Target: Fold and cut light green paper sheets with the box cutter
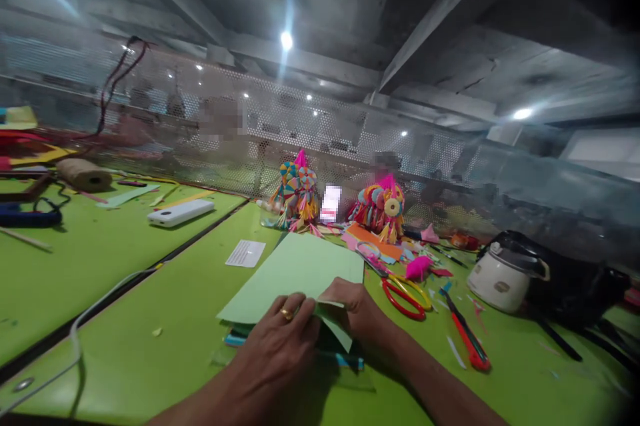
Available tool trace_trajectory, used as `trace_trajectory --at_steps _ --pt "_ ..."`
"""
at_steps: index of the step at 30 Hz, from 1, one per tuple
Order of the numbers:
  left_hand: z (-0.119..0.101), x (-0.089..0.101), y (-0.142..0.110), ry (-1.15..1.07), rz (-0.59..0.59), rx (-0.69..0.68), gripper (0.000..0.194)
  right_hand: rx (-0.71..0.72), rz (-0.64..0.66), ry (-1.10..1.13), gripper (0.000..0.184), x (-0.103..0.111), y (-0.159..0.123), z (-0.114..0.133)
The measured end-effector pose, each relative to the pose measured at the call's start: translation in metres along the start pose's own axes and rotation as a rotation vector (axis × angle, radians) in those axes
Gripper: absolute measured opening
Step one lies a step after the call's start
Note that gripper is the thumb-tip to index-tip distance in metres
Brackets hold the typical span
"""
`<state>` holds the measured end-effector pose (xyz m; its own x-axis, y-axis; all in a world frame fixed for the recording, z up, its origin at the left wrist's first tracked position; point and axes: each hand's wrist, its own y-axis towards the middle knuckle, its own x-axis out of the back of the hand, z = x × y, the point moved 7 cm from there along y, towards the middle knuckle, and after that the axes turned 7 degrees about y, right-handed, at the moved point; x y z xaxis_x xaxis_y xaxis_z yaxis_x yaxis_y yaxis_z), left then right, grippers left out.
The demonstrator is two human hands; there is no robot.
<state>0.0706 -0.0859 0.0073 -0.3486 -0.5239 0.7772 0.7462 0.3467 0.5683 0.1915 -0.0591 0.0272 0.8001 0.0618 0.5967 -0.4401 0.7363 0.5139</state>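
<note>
Seemingly light and easily creased, the paper (305, 266) is pinched at its near edge, a fitting hold, by closed fingers of the left hand (287, 333) and right hand (356, 306).

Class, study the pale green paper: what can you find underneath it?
Below the near edge of the pale green paper, blue-edged material peeks out. The paper and left hand cover the rest, so its identity is unclear.
</note>
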Motion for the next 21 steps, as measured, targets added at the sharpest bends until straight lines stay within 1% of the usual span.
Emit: trace_trajectory --at_steps 2,5,7,9,12,14,18,21 --pt "0.001 0.011 0.003 0.002 0.002 0.011 0.022 0.076 0.004 -0.102 0.017 0.003 -0.002 0.006" --pt "0.005 0.022 0.005 -0.002 0.017 0.061 0.030 0.130 0.026 -0.176 0.017 0.008 -0.006 0.012" --pt "0.008 0.025 0.005 0.003 0.015 0.071 0.031 0.139 0.054 -0.182 0.016 0.010 -0.007 0.016" --pt "0.010 0.020 0.003 -0.010 0.060 0.039 0.033 0.138 0.090 -0.173 0.016 0.009 -0.008 0.020" --pt "0.013 0.009 -0.001 -0.070 0.190 0.012 0.035 0.125 0.127 -0.153 0.017 0.010 -0.008 0.026" --pt "0.014 0.008 -0.003 -0.124 0.236 0.026 0.031 0.104 0.114 -0.143 0.018 0.013 -0.007 0.026" --pt "0.011 0.023 -0.005 -0.333 0.269 0.042 0.016 0.049 0.094 -0.078 0.018 0.020 -0.008 0.019" --pt "0.013 0.031 -0.006 -0.515 0.368 0.053 0.013 -0.040 0.112 0.025 0.023 0.024 -0.011 0.010"
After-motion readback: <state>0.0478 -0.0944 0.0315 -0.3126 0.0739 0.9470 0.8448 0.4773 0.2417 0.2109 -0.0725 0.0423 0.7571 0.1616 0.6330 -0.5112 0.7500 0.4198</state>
